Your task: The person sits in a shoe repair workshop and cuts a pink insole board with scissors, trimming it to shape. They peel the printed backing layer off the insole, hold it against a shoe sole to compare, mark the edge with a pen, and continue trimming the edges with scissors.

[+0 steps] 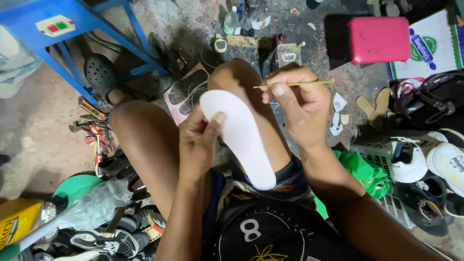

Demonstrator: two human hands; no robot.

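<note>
Head view: a white insole propped on a bare knee, a thin stick poised above it.

Left hand is closed on the insole's left edge, thumb pressed on its face; its long axis runs from the rounded toe at upper left down to the heel near the shorts. Right hand pinches the stick, which lies level just beside the toe end, pointing left.
</note>
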